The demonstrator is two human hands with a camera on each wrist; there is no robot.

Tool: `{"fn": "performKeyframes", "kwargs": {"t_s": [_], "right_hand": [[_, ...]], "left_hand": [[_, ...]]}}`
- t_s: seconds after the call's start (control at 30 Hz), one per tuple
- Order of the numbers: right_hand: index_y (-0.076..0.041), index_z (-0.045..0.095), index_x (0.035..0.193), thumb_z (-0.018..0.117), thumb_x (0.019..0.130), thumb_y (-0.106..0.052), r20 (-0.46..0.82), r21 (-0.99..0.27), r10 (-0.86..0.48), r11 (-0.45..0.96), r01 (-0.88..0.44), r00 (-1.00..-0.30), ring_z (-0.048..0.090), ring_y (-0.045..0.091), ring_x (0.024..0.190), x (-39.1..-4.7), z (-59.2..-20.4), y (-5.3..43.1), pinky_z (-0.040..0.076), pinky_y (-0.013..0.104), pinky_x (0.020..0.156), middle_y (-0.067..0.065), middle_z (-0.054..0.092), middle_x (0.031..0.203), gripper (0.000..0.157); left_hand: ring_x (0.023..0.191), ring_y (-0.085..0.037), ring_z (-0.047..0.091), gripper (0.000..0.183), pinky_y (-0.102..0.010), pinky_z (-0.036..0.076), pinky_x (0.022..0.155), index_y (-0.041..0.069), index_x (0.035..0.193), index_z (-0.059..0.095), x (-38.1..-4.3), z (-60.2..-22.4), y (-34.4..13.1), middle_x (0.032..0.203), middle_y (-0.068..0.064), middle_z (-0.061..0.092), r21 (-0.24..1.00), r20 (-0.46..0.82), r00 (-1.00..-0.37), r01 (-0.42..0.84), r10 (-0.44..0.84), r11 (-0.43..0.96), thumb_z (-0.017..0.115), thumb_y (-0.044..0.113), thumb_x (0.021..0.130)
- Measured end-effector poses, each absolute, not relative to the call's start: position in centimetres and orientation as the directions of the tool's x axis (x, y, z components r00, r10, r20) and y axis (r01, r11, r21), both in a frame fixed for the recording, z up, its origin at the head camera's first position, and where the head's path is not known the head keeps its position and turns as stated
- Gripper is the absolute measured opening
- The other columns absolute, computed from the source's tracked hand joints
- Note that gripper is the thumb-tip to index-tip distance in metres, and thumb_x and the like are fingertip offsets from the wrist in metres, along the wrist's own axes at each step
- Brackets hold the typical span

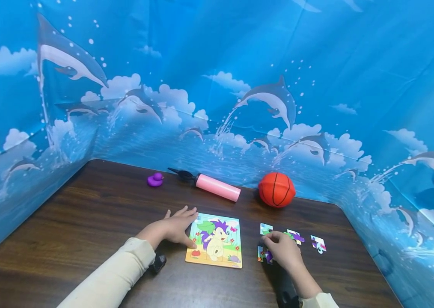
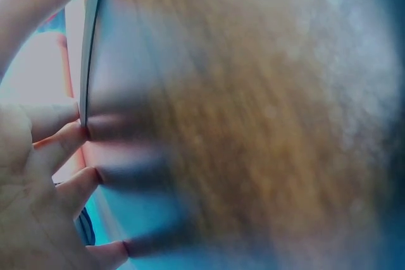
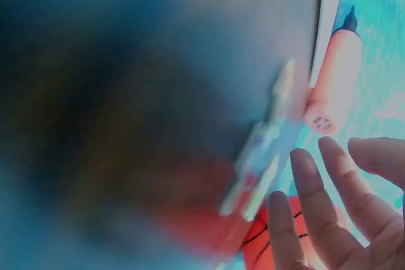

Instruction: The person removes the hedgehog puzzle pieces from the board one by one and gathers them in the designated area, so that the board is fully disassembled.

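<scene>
A square puzzle board point(image 1: 221, 252) with a purple-spined hedgehog picture lies flat on the dark table. My left hand point(image 1: 176, 226) rests at its left edge, fingers spread, thumb over the picture's lower left side. In the left wrist view, the fingertips point(image 2: 88, 178) meet the tabletop beside the board's edge. My right hand point(image 1: 284, 250) is low over several loose puzzle pieces right of the board, partly covering them. In the right wrist view, its fingers point(image 3: 319, 213) are loosely extended, with nothing seen between them. One piece point(image 1: 318, 244) lies apart at the right.
Along the back stand a purple rubber duck point(image 1: 155, 179), a pink hand pump point(image 1: 218, 187) with a black end, and a red basketball-patterned ball point(image 1: 277, 190). A blue dolphin-print curtain point(image 1: 186, 102) borders the table point(image 1: 66, 231) at the back and sides.
</scene>
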State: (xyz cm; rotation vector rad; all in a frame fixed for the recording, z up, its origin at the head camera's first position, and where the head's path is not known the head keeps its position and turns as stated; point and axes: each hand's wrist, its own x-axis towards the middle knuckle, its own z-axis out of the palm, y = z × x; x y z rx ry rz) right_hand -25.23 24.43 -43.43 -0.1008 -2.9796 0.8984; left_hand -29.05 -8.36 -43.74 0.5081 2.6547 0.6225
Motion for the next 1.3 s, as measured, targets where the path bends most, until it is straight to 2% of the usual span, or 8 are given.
{"fn": "performKeyframes", "kwargs": {"t_s": [0.13, 0.27, 0.37, 0.47, 0.57, 0.67, 0.93, 1.3], "right_hand": [[-0.019, 0.075, 0.094, 0.070, 0.092, -0.028, 0.018, -0.531, 0.012, 0.847, 0.001, -1.000, 0.061, 0.019, 0.084, -25.9, -43.1, 23.1, 0.046, 0.050, 0.076, -0.002, 0.070, 0.093, 0.011], [-0.023, 0.076, 0.100, 0.077, 0.086, -0.024, 0.023, -0.508, -0.154, 0.849, -0.144, -0.988, 0.056, 0.028, 0.108, -26.6, -42.8, 21.0, 0.038, 0.064, 0.090, 0.002, 0.068, 0.112, 0.014], [-0.021, 0.075, 0.109, 0.081, 0.082, -0.021, 0.003, -0.488, -0.305, 0.831, -0.267, -0.952, 0.054, 0.027, 0.109, -27.1, -42.6, 19.2, 0.045, 0.055, 0.090, 0.004, 0.062, 0.116, 0.027], [-0.021, 0.072, 0.117, 0.084, 0.079, -0.019, -0.045, -0.478, -0.384, 0.819, -0.318, -0.922, 0.055, 0.022, 0.096, -27.6, -42.5, 17.3, 0.053, 0.042, 0.078, 0.006, 0.055, 0.110, 0.040], [-0.021, 0.070, 0.123, 0.086, 0.075, -0.020, -0.115, -0.480, -0.376, 0.832, -0.280, -0.920, 0.054, 0.020, 0.088, -27.9, -42.1, 15.7, 0.053, 0.038, 0.070, 0.007, 0.050, 0.104, 0.051], [-0.020, 0.068, 0.126, 0.087, 0.074, -0.021, -0.168, -0.482, -0.348, 0.845, -0.231, -0.922, 0.053, 0.021, 0.087, -28.2, -41.9, 14.6, 0.053, 0.042, 0.072, 0.008, 0.050, 0.102, 0.055], [-0.013, 0.071, 0.118, 0.087, 0.073, -0.014, -0.224, -0.459, -0.302, 0.871, -0.173, -0.927, 0.053, 0.025, 0.088, -28.5, -42.3, 13.8, 0.053, 0.050, 0.080, 0.010, 0.049, 0.102, 0.048], [-0.023, 0.064, 0.108, 0.089, 0.072, -0.015, -0.293, -0.489, -0.259, 0.868, -0.088, -0.920, 0.053, 0.028, 0.092, -29.4, -42.1, 13.9, 0.053, 0.053, 0.080, 0.010, 0.048, 0.106, 0.044]], "left_hand": [[0.151, -0.034, 0.009, 0.098, -0.069, 0.001, 0.114, 0.008, 0.154, 0.035, -29.1, -43.7, -8.3, 0.164, -0.009, 0.022, 0.479, -0.268, -0.868, 0.257, 0.419, 0.839, 0.082, 0.048, 0.078], [0.151, -0.033, 0.009, 0.099, -0.069, 0.001, 0.114, 0.008, 0.154, 0.034, -29.0, -43.7, -8.2, 0.164, -0.009, 0.021, 0.472, -0.268, -0.869, 0.259, 0.417, 0.843, 0.081, 0.049, 0.078], [0.151, -0.033, 0.009, 0.099, -0.069, 0.001, 0.114, 0.008, 0.155, 0.034, -29.0, -43.7, -8.2, 0.164, -0.009, 0.021, 0.472, -0.266, -0.868, 0.262, 0.419, 0.842, 0.081, 0.049, 0.078], [0.151, -0.033, 0.009, 0.098, -0.068, 0.000, 0.114, 0.008, 0.155, 0.034, -29.0, -43.7, -8.3, 0.164, -0.009, 0.021, 0.474, -0.263, -0.870, 0.261, 0.418, 0.841, 0.081, 0.048, 0.078], [0.151, -0.034, 0.009, 0.097, -0.068, 0.000, 0.114, 0.007, 0.154, 0.034, -29.0, -43.6, -8.3, 0.164, -0.009, 0.021, 0.475, -0.258, -0.870, 0.264, 0.420, 0.839, 0.082, 0.046, 0.079], [0.151, -0.033, 0.008, 0.097, -0.068, -0.001, 0.115, 0.007, 0.155, 0.034, -29.0, -43.6, -8.3, 0.164, -0.008, 0.021, 0.475, -0.255, -0.868, 0.271, 0.426, 0.837, 0.081, 0.045, 0.079], [0.151, -0.033, 0.009, 0.098, -0.067, 0.000, 0.115, 0.008, 0.155, 0.034, -28.9, -43.7, -8.0, 0.164, -0.009, 0.021, 0.474, -0.259, -0.868, 0.269, 0.424, 0.839, 0.081, 0.048, 0.079], [0.152, -0.033, 0.008, 0.097, -0.068, 0.000, 0.115, 0.008, 0.155, 0.033, -29.0, -43.6, -8.1, 0.164, -0.008, 0.021, 0.476, -0.267, -0.866, 0.263, 0.423, 0.839, 0.080, 0.048, 0.079]]}}
